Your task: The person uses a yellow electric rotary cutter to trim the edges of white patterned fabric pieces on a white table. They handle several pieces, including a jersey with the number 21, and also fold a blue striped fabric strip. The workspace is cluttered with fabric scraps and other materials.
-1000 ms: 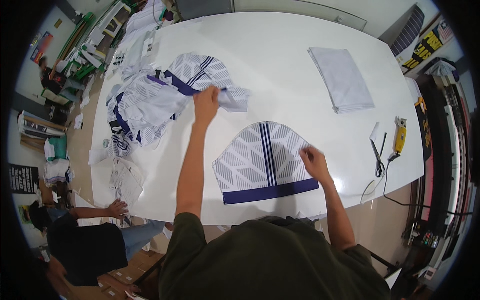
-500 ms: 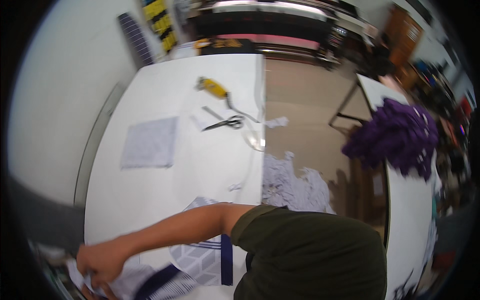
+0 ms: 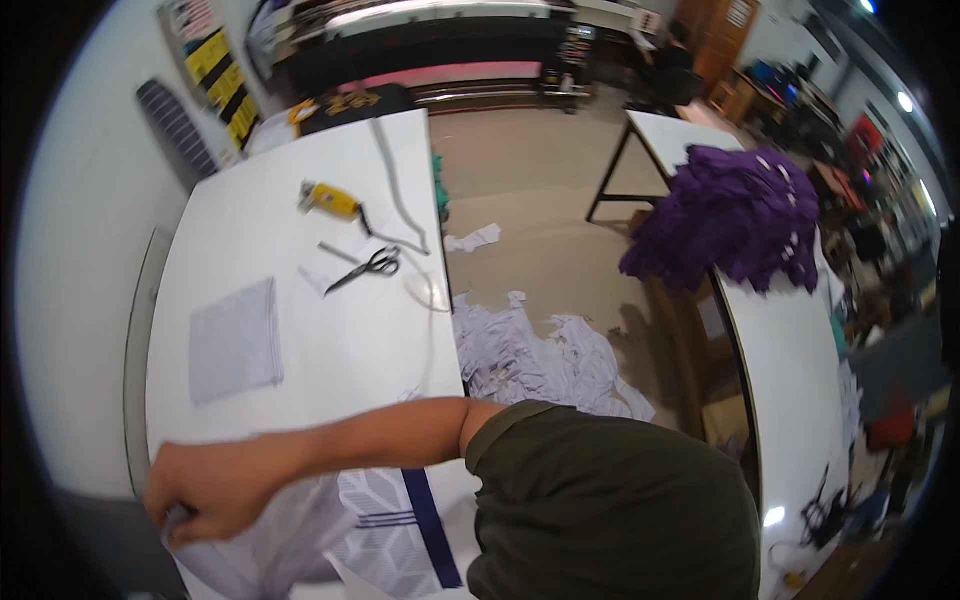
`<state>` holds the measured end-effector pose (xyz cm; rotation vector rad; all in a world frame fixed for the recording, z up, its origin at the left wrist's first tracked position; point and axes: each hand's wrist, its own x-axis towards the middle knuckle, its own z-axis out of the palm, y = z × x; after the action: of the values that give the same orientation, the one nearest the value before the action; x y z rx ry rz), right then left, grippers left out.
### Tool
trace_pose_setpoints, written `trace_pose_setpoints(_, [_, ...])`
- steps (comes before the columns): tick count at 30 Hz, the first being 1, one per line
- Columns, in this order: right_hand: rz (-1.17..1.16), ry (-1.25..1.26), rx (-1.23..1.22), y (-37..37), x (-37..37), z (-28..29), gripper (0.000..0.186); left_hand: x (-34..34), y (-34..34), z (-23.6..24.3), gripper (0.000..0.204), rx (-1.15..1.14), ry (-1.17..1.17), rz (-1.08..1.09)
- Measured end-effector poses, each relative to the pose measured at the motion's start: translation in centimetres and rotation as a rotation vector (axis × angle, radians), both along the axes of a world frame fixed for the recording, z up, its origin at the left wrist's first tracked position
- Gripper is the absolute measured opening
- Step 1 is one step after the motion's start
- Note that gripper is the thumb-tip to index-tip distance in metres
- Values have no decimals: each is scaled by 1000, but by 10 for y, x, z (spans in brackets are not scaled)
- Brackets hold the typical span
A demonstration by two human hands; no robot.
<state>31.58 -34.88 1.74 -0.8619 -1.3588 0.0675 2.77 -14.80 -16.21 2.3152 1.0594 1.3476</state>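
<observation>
At far left, the right hand (image 3: 215,488) is closed around pale cloth (image 3: 300,545), its knuckles uppermost and its fingers curled under; the cloth is bunched in the grip, perhaps for a firmer hold, and blurred folds hang below. Above it, a folded white cloth (image 3: 237,340) has been laid flat on the white surface (image 3: 330,355), apparently to sit compactly. Further along, a yellow cutter (image 3: 333,200) and black scissors (image 3: 365,270) are placed near the far end, presumably within reach yet clear of the fabric. Below the forearm, a patterned panel (image 3: 385,545) with a dark blue band is spread flat, probably so that its shape is kept; its left part is hidden by the pale cloth. The arm is stretched leftward from a dark green sleeve (image 3: 610,490), the elbow nearly straight. The left hand is out of view, so its state cannot be told.
</observation>
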Motion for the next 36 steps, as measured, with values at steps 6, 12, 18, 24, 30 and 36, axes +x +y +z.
trace_pose_setpoints(6, [-97, -96, -37, 30, 22, -3, 15, 22, -21, -29, 27, 12, -267, -91])
trace_pose_setpoints(12, [-179, -133, -276, 34, 54, -5, 19, 26, -68, 49, 25, -529, 41, -321])
trace_pose_setpoints(18, [-233, 21, -562, 75, 86, -61, 29, -40, -17, -32, 21, -594, -2, -190])
trace_pose_setpoints(24, [-328, 150, -595, 66, 88, -123, 36, -51, -15, -12, 37, -314, -151, 7])
trace_pose_setpoints(30, [-202, 210, -873, 0, 84, -203, 32, -84, -70, -57, 47, -185, -133, 38])
trace_pose_setpoints(36, [58, 338, -1143, -54, 63, -327, 27, -113, -140, -173, 39, -612, -44, 153])
